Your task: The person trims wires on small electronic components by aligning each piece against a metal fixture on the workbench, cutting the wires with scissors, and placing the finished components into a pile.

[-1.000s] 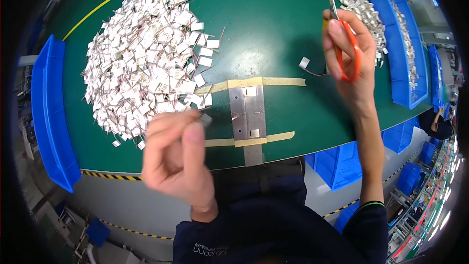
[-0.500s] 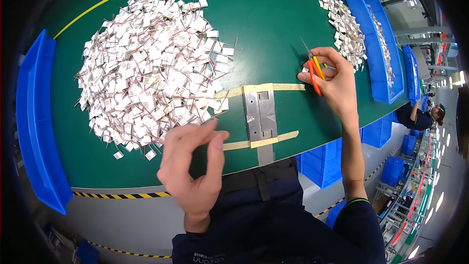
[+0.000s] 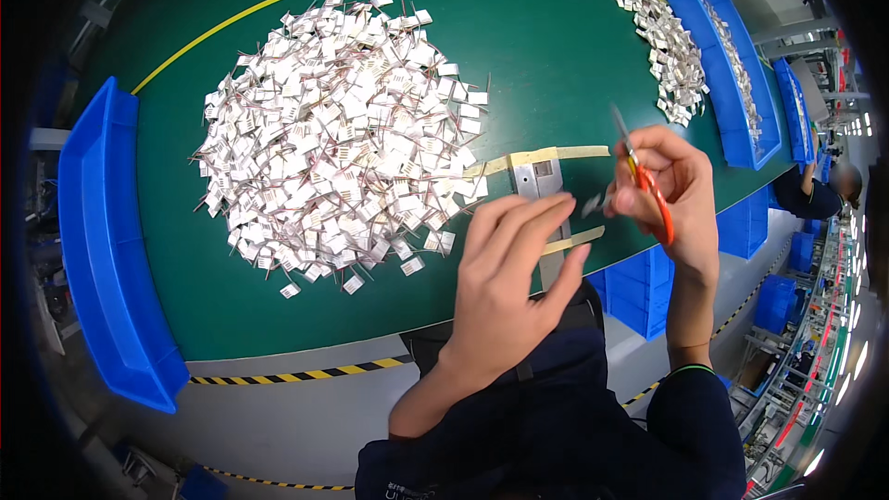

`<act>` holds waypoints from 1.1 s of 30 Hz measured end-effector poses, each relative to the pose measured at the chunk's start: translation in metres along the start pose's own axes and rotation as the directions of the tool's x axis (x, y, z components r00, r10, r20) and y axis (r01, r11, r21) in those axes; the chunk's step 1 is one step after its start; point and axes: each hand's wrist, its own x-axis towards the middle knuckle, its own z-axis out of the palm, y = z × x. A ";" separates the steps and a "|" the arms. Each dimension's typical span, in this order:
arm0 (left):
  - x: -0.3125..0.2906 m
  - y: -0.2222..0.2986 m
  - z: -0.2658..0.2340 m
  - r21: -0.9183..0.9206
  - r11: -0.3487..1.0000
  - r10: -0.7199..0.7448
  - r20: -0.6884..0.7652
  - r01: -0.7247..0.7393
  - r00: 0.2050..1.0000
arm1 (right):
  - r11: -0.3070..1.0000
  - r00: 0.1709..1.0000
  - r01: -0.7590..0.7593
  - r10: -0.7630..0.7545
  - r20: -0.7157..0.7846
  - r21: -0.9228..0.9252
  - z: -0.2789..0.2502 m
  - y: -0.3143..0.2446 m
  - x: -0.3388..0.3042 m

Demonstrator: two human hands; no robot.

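My right hand [image 3: 681, 199] is closed on small scissors with orange handles [image 3: 656, 199], the metal tip pointing up and away. A small pale piece [image 3: 597, 204], blurred, is beside the right fingertips, perhaps pinched there. My left hand [image 3: 509, 282] hovers over the near part of a grey metal fixture [image 3: 526, 178], fingers stretched and thumb apart, with nothing visible in it. The fixture is held to the table by strips of masking tape [image 3: 579, 152], and the left hand hides much of it. Left of it lies a big heap of white flat pieces with thin dark wires [image 3: 343, 139].
On the green table [image 3: 546, 56], a smaller heap of white pieces [image 3: 667, 51] lies at far right beside a blue bin [image 3: 718, 56] holding more. Another blue bin [image 3: 116, 250] stands at the left edge. Blue crates [image 3: 639, 292] sit below the table. A person [image 3: 810, 194] works at far right.
My left hand has moved right, from beside the big heap to over the fixture, and its fingers have straightened. The right hand with the scissors has turned and come slightly nearer.
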 end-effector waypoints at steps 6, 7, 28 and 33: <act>-0.006 -0.007 0.002 -0.111 0.993 -0.041 -0.014 0.039 0.999 | 0.997 0.988 -0.078 0.077 0.132 -0.002 0.005 0.011 0.002; -0.007 -0.008 0.003 -0.104 0.993 -0.064 -0.026 0.061 0.998 | 0.992 0.984 -0.119 0.122 0.128 -0.028 0.003 0.011 0.003; -0.003 -0.030 0.021 0.455 0.857 0.201 0.139 -0.242 0.970 | 0.958 0.932 -0.017 0.119 0.343 -0.286 -0.016 0.038 0.065; 0.002 -0.031 0.026 0.572 0.779 0.245 0.102 -0.258 0.964 | 0.956 0.956 0.133 -0.054 0.288 -0.261 -0.014 0.048 0.061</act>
